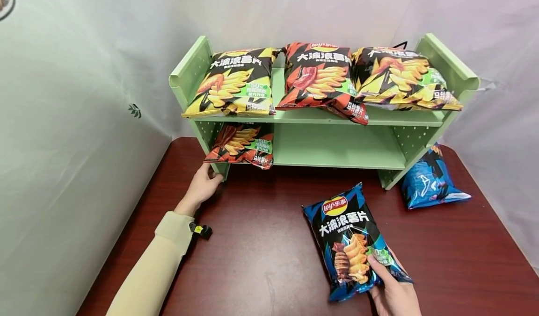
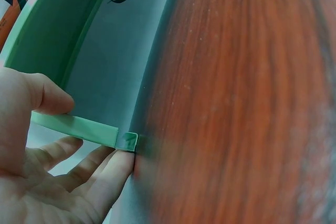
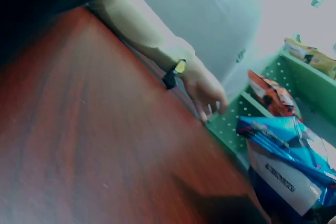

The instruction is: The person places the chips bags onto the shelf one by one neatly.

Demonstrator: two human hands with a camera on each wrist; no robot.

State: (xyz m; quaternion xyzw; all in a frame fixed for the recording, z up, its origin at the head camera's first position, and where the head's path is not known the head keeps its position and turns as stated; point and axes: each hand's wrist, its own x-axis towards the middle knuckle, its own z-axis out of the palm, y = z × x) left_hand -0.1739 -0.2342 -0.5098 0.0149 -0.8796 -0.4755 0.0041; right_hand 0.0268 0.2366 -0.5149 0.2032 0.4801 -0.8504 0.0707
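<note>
A blue and black Lay's potato chip bag [image 1: 347,234] is held in my right hand [image 1: 396,292], thumb on its front and the other fingers behind it. Its silvery back and blue top [image 3: 294,156] show in the right wrist view. My left hand [image 1: 202,185] is at the left leg of a green two-tier shelf [image 1: 337,145]. Seen from the left wrist, thumb and fingers [image 2: 102,179] grip the edge of the green side panel [image 2: 79,128] from both sides. Just above that hand, a red and black chip bag [image 1: 242,145] lies at the left end of the lower tier.
On the top tier lie a yellow chip bag [image 1: 236,82], a red one [image 1: 317,75] and another yellow one [image 1: 400,77]. A second blue bag [image 1: 429,180] leans beside the shelf's right leg. The shelf stands on a dark red wooden table [image 1: 252,250], with pale curtains around.
</note>
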